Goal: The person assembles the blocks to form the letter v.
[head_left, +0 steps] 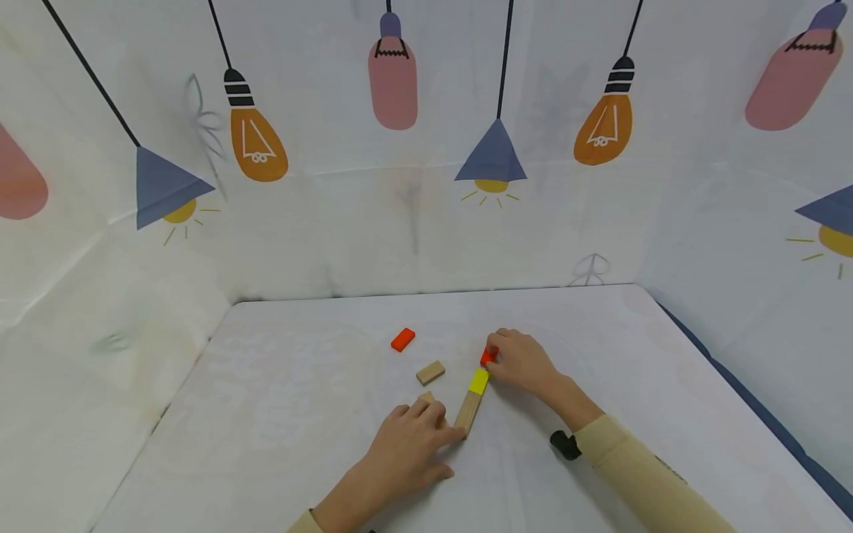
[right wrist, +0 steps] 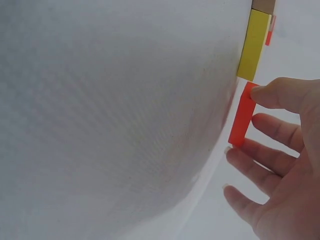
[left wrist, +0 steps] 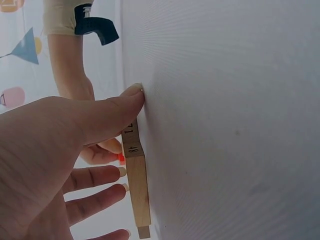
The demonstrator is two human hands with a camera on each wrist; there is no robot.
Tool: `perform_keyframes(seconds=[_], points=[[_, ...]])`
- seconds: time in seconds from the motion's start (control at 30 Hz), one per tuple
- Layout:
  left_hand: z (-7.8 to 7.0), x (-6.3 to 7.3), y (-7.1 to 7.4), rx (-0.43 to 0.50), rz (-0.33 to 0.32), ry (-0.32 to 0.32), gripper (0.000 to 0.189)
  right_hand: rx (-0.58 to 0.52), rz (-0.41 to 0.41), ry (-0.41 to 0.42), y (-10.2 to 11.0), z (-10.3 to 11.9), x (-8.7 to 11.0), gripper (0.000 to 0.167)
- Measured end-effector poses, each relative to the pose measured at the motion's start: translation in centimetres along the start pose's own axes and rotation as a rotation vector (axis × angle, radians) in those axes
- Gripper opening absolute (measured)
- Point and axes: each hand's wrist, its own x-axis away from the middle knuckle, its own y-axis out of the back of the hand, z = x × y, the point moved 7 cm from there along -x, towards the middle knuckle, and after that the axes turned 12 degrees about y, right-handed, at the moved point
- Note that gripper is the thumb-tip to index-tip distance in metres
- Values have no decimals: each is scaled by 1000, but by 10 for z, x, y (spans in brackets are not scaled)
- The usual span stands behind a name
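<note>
My right hand (head_left: 523, 360) holds a red block (right wrist: 243, 115) between thumb and fingers, in line with a yellow block (right wrist: 253, 45). A narrow gap shows between these two in the right wrist view. In the head view the yellow block meets a wooden strip (head_left: 469, 411), whose near end my left index fingertip overlaps. My left hand (head_left: 408, 446) lies low with fingers spread, grasping nothing. Its fingertips are right beside a wooden block (left wrist: 137, 190) in the left wrist view, where printed numbers show near the thumb. Another wooden block (head_left: 426, 397) is partly hidden behind the left hand.
A loose wooden block (head_left: 430, 372) and a second red block (head_left: 403, 340) lie farther back on the white table (head_left: 286, 385). A white wall sheet (head_left: 413, 222) printed with lamps rises behind the table. Dark wrist gear (head_left: 565, 446) sits by the right sleeve.
</note>
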Motion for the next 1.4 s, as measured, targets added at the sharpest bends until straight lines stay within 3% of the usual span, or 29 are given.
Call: perform_keyframes(seconds=[1.4], points=[[3,-1,-2,24,24,20,50,-101,36,-15,-8,-3,1,9]])
